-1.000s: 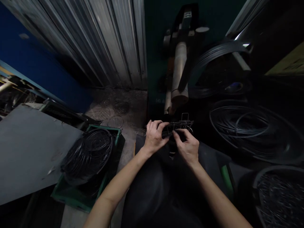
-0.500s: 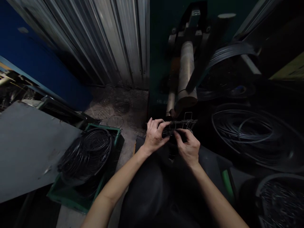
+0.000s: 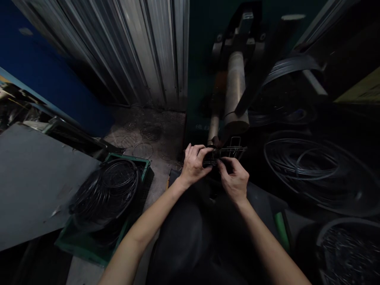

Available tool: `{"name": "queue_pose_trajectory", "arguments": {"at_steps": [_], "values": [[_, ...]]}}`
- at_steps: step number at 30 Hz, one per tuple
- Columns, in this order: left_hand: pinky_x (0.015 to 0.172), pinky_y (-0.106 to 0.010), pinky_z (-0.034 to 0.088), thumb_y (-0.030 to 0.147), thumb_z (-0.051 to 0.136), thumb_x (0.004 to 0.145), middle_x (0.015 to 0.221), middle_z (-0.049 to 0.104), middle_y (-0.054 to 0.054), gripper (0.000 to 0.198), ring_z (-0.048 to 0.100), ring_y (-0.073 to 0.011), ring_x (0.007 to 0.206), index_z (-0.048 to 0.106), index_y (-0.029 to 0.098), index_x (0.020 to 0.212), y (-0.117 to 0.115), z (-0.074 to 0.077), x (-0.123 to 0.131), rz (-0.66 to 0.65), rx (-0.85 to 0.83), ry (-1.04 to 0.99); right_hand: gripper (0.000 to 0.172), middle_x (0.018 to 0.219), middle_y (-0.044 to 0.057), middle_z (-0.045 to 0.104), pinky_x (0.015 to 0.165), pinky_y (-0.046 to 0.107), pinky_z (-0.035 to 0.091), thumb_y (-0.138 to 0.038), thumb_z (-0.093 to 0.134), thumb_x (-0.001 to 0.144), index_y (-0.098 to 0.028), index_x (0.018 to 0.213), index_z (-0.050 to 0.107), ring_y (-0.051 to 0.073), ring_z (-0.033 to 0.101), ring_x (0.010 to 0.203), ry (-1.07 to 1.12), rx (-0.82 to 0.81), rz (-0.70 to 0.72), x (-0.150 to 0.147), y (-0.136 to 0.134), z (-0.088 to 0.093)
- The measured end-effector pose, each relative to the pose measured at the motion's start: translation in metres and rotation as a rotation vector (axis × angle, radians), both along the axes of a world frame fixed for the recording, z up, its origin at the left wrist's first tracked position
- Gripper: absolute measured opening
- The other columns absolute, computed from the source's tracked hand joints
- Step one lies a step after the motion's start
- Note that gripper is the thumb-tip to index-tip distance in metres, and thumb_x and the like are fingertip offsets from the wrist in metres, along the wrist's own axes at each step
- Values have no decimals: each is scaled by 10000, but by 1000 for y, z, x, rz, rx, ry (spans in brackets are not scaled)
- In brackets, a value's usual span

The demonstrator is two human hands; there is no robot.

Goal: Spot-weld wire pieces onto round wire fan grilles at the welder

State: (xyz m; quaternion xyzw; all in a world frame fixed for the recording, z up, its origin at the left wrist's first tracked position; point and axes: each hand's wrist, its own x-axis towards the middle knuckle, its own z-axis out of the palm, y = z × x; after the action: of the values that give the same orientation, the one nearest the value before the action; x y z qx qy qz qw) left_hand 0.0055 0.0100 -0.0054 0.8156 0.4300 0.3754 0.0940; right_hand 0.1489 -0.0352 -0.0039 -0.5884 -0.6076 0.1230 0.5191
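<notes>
One green crate [image 3: 145,172] heaped with black wire loops [image 3: 120,182] sits well left of the wire rack [image 3: 236,149]. Left hand [image 3: 194,164] has the rack's left end, fingers over the top, thumb underneath. Rack's basically between both hands, with a metal cylinder [image 3: 236,89] just beyond it. Right hand [image 3: 235,180] is at its near side, thumb and index pinching, but can't tell if that's a wire or something smaller. Right of the rack: coiled wire [image 3: 308,160], then a bucket [image 3: 322,233] of little dark bits.
</notes>
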Motion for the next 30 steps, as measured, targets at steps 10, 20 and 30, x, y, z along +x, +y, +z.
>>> {"name": "queue_pose_trajectory", "arguments": {"at_steps": [10,20,30], "values": [[1101,-488,278,217,674,696,1102,562,-69,510,530,-225,1103,493,203,1172,6,-1,-1,4,30,34,144,821,35,663,716,284,501,-306,560,881,-175,886,619,155,625,735,-36,41,14,1,5,-3],[1098,-476,284,214,704,675,1111,559,-65,525,538,-224,1097,498,213,1158,8,3,-4,1,14,47,126,810,43,643,695,276,495,-278,541,891,-167,894,601,156,614,746,-73,123,-5,-2,8,-7],[1027,-467,367,191,708,658,1100,536,-77,541,527,-240,1098,492,197,1154,9,7,-2,-16,9,14,186,881,51,651,748,315,504,-356,554,879,-189,926,623,179,621,808,-85,53,-167,34,-17,8]]}}
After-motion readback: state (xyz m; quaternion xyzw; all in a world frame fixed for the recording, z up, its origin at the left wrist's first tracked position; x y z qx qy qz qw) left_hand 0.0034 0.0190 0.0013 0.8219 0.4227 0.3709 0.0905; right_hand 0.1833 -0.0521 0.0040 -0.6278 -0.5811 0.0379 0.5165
